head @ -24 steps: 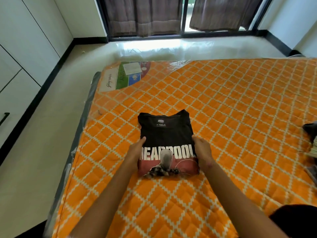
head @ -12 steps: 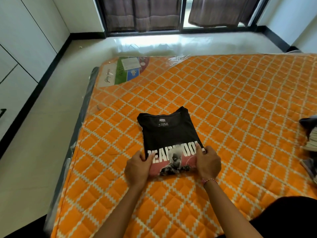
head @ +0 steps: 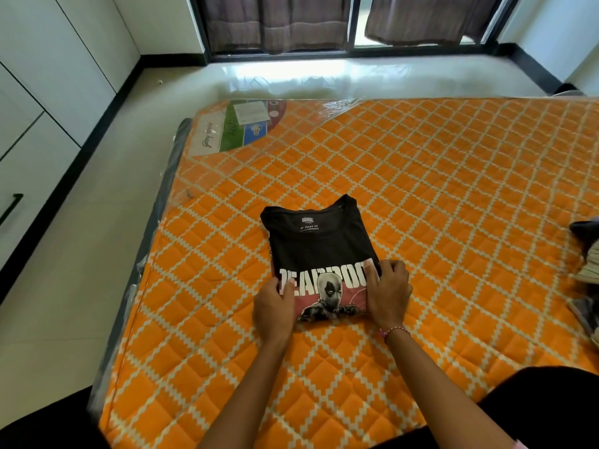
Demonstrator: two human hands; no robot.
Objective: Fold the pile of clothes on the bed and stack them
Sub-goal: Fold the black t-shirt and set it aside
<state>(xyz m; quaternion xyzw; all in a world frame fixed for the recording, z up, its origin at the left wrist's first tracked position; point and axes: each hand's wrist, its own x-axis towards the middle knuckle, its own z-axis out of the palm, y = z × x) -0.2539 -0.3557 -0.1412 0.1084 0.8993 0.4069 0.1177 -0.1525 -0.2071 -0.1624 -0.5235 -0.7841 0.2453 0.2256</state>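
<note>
Two hands on one garment, head view only. Black T-shirt [head: 319, 251] flat on bed [head: 453, 196], toward its left side, folded into a narrow panel, collar at the far end, white lettering and printed figure facing up at the near end. Left hand [head: 274, 307] at the near-left corner, fingers [head: 287, 286] curled over the edge, gripping the hem. Right hand [head: 387, 294] at the near-right corner, fingers likewise clenched on the fabric, beaded bracelet [head: 393, 330] at the wrist. Compared with a second ago: hands slid from the shirt's sides down to the near corners; flat pressing replaced by a pinch; near end pulled slightly toward the body. Judged: side folds finished, grip set for the lengthwise fold, hem up toward collar. Shirt not yet stacked. More clothes [head: 586, 254] at the bed's right edge, well apart, mostly out of frame; no finished stack visible, so task early.
</note>
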